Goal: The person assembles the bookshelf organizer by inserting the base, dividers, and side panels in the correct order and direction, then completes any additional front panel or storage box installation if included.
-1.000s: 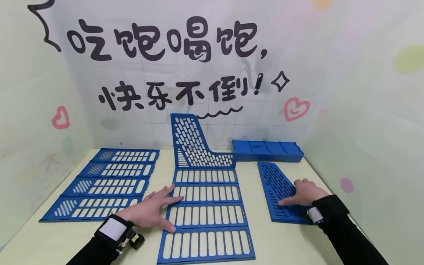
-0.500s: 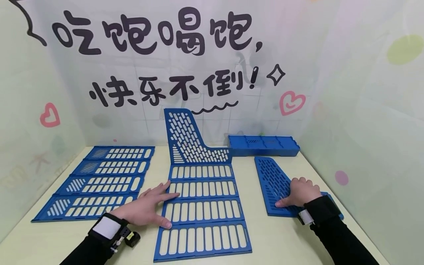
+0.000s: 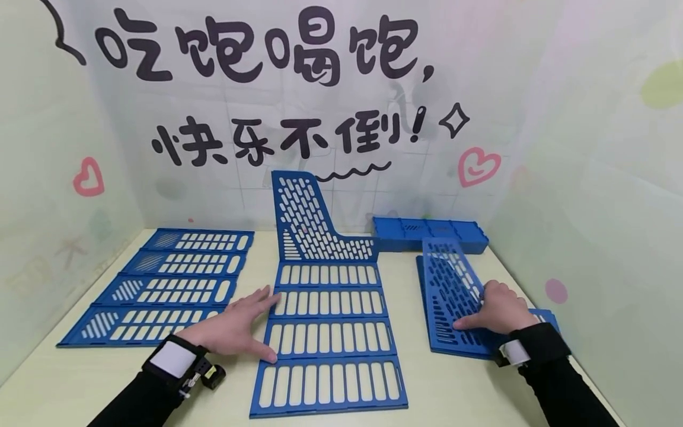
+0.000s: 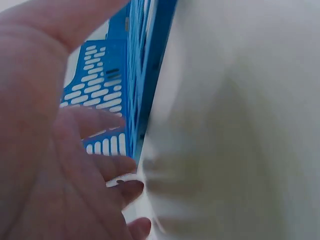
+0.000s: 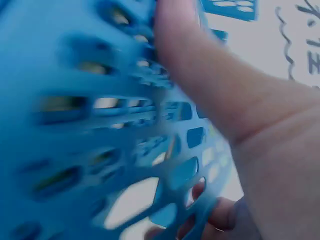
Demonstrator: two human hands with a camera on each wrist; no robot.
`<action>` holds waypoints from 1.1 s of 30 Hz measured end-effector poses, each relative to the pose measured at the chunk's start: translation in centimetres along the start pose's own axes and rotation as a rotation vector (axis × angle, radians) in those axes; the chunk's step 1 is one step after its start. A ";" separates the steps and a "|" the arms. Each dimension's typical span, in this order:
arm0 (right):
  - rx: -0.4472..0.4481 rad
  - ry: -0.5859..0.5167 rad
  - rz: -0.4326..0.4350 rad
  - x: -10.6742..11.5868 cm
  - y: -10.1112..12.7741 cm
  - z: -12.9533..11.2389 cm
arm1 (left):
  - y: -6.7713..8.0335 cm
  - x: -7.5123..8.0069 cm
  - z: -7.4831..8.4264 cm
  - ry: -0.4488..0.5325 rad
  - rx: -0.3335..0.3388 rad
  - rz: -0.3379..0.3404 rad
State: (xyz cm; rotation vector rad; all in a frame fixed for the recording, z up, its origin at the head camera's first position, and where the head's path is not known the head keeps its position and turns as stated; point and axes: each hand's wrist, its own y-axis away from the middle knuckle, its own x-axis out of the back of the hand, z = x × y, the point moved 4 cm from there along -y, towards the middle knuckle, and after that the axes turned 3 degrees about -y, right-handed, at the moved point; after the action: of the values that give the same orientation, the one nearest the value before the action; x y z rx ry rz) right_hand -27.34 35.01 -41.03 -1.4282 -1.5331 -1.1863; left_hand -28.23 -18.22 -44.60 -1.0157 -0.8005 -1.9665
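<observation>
My left hand (image 3: pixel 232 326) lies with spread, straight fingers at the left edge of a slotted blue base (image 3: pixel 326 359), thumb and fingertips touching its rim. An upright perforated side panel (image 3: pixel 306 228) stands at the base's far end. My right hand (image 3: pixel 501 309) pinches another perforated blue side panel (image 3: pixel 440 347), thumb on its top face and fingers curled round the far edge. This panel is tilted up off a matching panel (image 3: pixel 420 270) beneath it. In the right wrist view, fingertips (image 5: pixel 222 215) show behind the holes of the held panel (image 5: pixel 75 137).
Left of the base lies a row of several joined blue panels (image 3: pixel 125 323) with grid holes. A long blue piece (image 3: pixel 432 243) lies at the back right against the printed wall sheet (image 3: pixel 331 142). The pale table (image 3: pixel 411 332) shows between the parts.
My right hand has raised the top perforated panel, so its far end now stands up from the one below. My left hand stays at the base's edge. The head view has shifted slightly.
</observation>
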 end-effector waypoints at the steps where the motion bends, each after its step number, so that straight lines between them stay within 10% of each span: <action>1: -0.004 -0.057 -0.029 0.4 -0.1 0.1 | 0.1 0.2 -0.1 -0.015 0.017 0.008; 7: 0.099 -0.266 0.005 2.6 -0.5 -1.3 | 0.4 0.6 -0.5 -0.050 0.056 0.011; 19: 0.264 -0.244 0.229 0.4 -4.5 -8.3 | 0.7 0.3 -0.7 -0.010 0.056 0.010; 33: 0.388 -0.149 0.238 0.5 -5.5 -8.8 | 1.1 0.9 -1.0 -0.029 0.045 0.023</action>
State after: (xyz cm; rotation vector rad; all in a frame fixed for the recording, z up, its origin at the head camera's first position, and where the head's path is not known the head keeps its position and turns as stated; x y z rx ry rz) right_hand -33.59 27.07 -38.55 -1.4070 -1.5397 -0.6130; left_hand -28.02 -19.87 -44.10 -1.0246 -0.8414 -1.9101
